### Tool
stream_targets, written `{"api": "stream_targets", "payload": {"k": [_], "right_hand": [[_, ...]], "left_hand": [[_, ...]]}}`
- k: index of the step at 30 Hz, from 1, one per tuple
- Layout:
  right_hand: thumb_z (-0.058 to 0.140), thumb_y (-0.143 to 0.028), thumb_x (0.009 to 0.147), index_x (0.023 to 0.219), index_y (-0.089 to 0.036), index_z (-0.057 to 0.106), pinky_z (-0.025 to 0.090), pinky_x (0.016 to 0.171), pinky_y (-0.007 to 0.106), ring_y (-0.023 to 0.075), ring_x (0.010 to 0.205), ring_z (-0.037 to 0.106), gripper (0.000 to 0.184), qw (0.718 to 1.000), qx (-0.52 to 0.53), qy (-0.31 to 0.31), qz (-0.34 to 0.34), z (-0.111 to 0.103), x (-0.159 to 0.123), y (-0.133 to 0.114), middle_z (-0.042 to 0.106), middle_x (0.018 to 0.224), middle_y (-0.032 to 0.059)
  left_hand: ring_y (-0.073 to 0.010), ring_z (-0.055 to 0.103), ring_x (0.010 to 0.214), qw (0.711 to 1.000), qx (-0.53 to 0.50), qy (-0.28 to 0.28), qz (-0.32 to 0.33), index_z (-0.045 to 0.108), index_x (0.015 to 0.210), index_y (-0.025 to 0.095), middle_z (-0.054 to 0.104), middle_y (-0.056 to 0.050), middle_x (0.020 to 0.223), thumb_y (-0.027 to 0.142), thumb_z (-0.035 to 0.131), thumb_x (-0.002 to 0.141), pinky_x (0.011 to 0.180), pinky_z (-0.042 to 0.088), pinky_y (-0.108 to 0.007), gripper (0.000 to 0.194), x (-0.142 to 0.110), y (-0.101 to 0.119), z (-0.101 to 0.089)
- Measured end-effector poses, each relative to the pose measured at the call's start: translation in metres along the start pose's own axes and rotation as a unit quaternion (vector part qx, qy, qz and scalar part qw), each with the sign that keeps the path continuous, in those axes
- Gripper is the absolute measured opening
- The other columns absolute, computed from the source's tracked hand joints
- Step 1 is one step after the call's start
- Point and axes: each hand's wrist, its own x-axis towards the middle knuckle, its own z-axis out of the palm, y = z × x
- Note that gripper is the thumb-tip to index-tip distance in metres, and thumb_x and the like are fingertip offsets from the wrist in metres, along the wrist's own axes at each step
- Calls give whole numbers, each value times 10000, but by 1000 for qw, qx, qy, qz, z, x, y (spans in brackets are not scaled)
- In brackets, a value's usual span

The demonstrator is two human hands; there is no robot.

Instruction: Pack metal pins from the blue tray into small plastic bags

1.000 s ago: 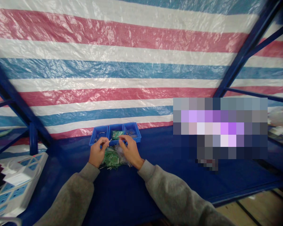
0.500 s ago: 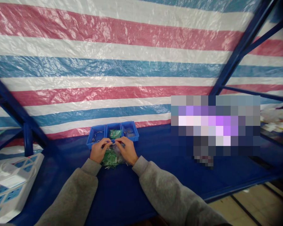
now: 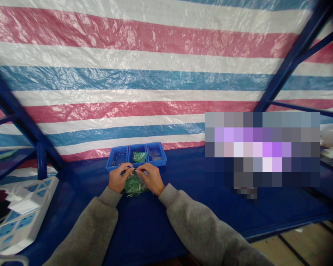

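My left hand (image 3: 119,179) and my right hand (image 3: 153,179) meet fingertip to fingertip above a heap of green and clear small plastic packets (image 3: 133,187). Both are closed in a pinch. Whatever lies between the fingers is too small to make out. Just behind them stands a blue tray (image 3: 158,163) with three compartments. Thin metal pieces (image 3: 118,159) lie in its left compartment, green packets (image 3: 139,156) in the middle one, and clear bags (image 3: 154,154) in the right one.
At the left, a white power strip (image 3: 30,218) with blue sockets carries white plugs and cables. Blue metal posts (image 3: 283,70) frame the blue tabletop (image 3: 147,229). Striped plastic sheeting (image 3: 144,85) hangs behind. A pixelated patch hides the right of the table.
The view has shifted slightly, so the scene sits further right. My fingertips have drawn closer together; the thin light piece seen between them before no longer shows clearly.
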Motion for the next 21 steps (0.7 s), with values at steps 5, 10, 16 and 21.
{"api": "stream_targets", "payload": {"k": [5,10,16,21], "right_hand": [[500,-294,883,820,-180,653,434,721,254,147,740,578,201,999,13,35,12,0,0,4,652,782,33],[482,-293,889,811,-178,651,438,703,253,145,725,576,219,999,6,34,19,0,0,4,641,766,33],[508,-281,872,904,-181,643,456,722,254,142,746,585,171,999,26,42,5,-1,0,1,647,828,40],[489,-281,881,846,-183,643,454,721,258,144,748,585,186,999,9,35,8,-1,0,2,645,810,35]], "left_hand": [[-151,653,681,999,17,1,30,664,881,178,707,-24,783,343,572,800,713,500,-248,206,-1,-2,2],[-172,654,778,996,48,4,71,683,844,188,714,-45,840,330,547,822,816,487,-289,198,-2,-6,2],[-169,653,751,994,62,-5,90,679,815,180,710,-51,793,325,520,838,794,487,-284,216,0,-4,-2],[-158,641,682,996,53,-6,74,679,781,182,704,-42,746,343,541,820,697,492,-254,216,1,4,-4]]}}
